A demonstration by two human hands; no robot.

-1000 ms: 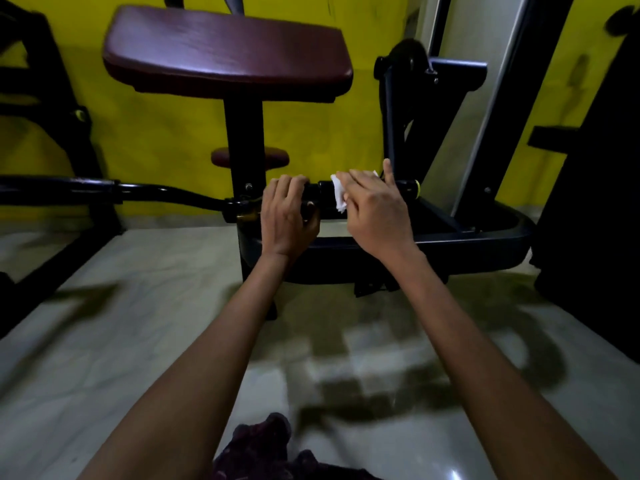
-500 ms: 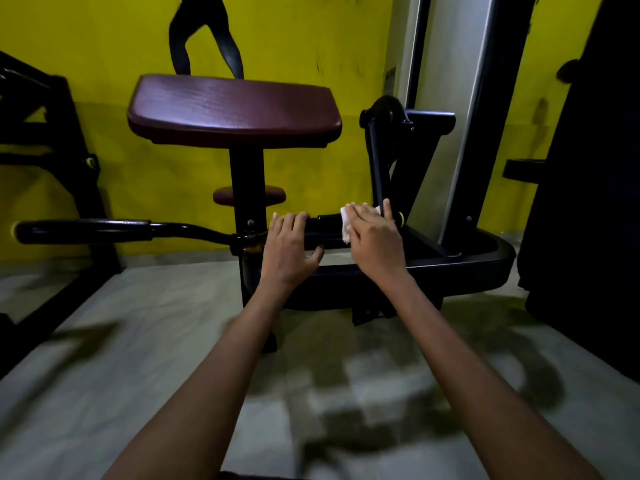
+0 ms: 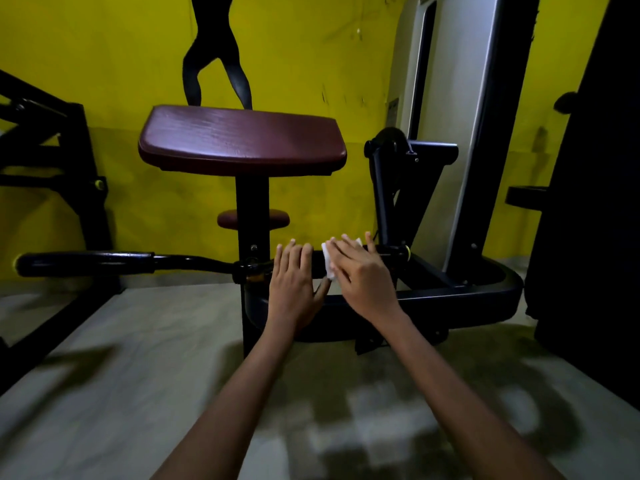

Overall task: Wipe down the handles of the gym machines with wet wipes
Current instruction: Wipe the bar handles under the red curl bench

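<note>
A black handle bar (image 3: 317, 259) runs low across a gym machine, under its maroon pad (image 3: 242, 140). My left hand (image 3: 294, 282) rests on the bar, fingers laid straight over it and the thumb below. Just to its right, my right hand (image 3: 360, 275) holds a white wet wipe (image 3: 328, 261) against the bar. Its fingers lie across the wipe and its thumb is hidden. The wipe's edge shows between my two hands. The same bar continues left into a long black grip (image 3: 86, 263).
The machine's black base frame (image 3: 467, 292) curves round to the right, with a grey upright column (image 3: 446, 126) behind it. Another dark machine frame (image 3: 52, 174) stands at left, and dark equipment (image 3: 595, 202) fills the right edge. Pale tiled floor (image 3: 138, 358) lies in front.
The view has tilted up, showing more wall and the pad lower in frame. My left hand's fingers have straightened from a curled grip on the bar. My right hand stays on the wipe.
</note>
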